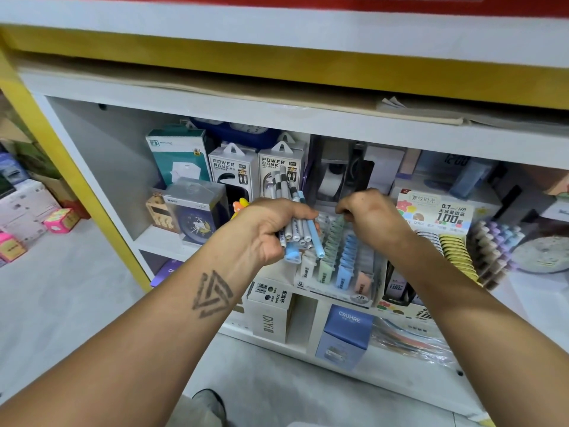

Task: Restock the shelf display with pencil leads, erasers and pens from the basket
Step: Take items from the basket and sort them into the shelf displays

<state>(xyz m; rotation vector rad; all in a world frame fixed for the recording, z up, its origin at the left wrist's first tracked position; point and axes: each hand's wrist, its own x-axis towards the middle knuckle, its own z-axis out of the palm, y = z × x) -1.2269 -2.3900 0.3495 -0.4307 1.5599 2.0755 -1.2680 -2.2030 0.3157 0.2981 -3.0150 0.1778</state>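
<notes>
Head view, the only one I have.

My left hand (pixel 271 228) has its grip closed around a bundle of pens (pixel 295 211), mostly white and grey with a couple of light blue. The bundle's long axis runs up and slightly away from me: caps stick out above my fist in front of the power bank boxes (pixel 255 171), butt ends poke out below toward the display.

My right hand (pixel 371 215) is just right of the bundle, fingers curled down at the back of the pencil lead display tray (pixel 338 263). Looks like a pinch on something small at the top of the pastel lead packs (pixel 334 238), but the fingertips are hidden behind my knuckles, so I can't tell whether that grip actually holds anything.

Key relation: the tray sits directly below and slightly right of the pen bundle, nearly touching the butt ends. The lead rows run front to back, about parallel to the pens. The right hand is nearer the tray slots; the left is occupied and hovering over the tray's left edge.

My read: the right hand is sorting the lead rows, pens are waiting. Pens need a slot elsewhere; I don't see a clear pen holder. Basket not in view.

Risk: loose pens slipping out of the bottom of my fist into the tray.
</notes>
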